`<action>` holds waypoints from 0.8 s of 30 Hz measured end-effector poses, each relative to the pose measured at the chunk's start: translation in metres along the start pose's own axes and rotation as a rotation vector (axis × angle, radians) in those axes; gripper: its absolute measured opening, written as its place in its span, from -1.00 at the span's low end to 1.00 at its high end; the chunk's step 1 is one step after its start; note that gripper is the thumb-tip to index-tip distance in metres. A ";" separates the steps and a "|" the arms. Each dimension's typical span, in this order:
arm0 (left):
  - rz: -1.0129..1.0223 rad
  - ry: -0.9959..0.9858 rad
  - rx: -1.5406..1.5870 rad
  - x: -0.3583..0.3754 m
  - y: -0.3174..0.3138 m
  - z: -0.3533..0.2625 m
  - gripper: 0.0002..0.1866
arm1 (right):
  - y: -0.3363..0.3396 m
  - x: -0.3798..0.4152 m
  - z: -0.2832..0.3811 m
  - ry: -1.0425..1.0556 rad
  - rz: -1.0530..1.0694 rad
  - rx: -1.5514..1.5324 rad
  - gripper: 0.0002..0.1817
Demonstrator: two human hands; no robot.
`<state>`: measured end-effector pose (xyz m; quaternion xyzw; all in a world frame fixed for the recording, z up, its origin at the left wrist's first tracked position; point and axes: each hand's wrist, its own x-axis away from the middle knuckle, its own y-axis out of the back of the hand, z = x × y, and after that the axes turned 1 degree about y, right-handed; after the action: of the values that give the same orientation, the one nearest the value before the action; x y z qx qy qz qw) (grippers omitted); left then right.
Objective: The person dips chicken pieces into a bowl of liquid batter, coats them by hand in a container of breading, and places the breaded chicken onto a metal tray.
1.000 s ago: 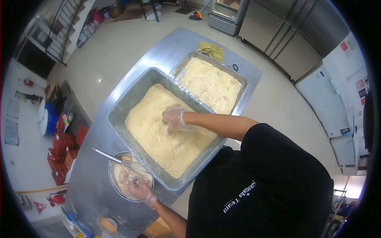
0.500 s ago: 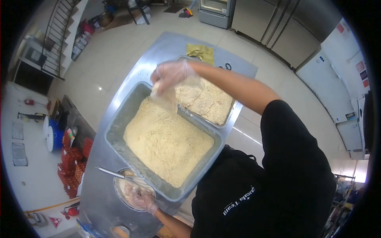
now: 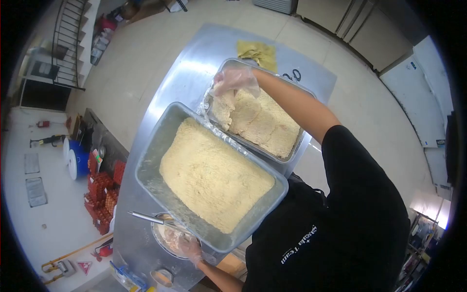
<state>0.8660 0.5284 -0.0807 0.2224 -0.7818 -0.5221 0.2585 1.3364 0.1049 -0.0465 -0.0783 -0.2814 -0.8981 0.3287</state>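
Observation:
My right hand (image 3: 234,82), in a clear plastic glove, grips a crumb-coated cutlet (image 3: 223,109) by its upper end. The cutlet hangs at the left end of a metal tray (image 3: 270,151), beside other coated cutlets (image 3: 260,131) lying flat on crumbs. My left hand (image 3: 188,247), also gloved, reaches into a round bowl (image 3: 158,241) of pale wet batter and pinkish pieces. Its fingers are bent down into the mixture, and what they hold is hidden. A whisk (image 3: 146,216) leans across the bowl's rim. Between my hands stands a large grey tub (image 3: 148,170) of yellowish breadcrumbs (image 3: 214,170).
Everything stands on a steel table (image 3: 168,92). A yellow cloth (image 3: 258,53) and black-handled scissors (image 3: 293,75) lie past the tray. A small container (image 3: 161,277) sits near the bowl. Egg trays (image 3: 99,194) are stacked on the left.
My right hand has carried the cutlet from above the crumb tub over to the tray. The left hand stays in the bowl. The whole view has shifted slightly.

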 end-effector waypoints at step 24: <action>0.287 0.096 -0.145 0.004 0.020 -0.001 -0.38 | -0.114 0.000 -0.028 0.325 -0.508 0.175 -0.36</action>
<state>0.8616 0.5324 -0.0614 0.1137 -0.7525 -0.5238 0.3828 1.2649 0.1608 -0.1212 0.1674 -0.3120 -0.9247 0.1399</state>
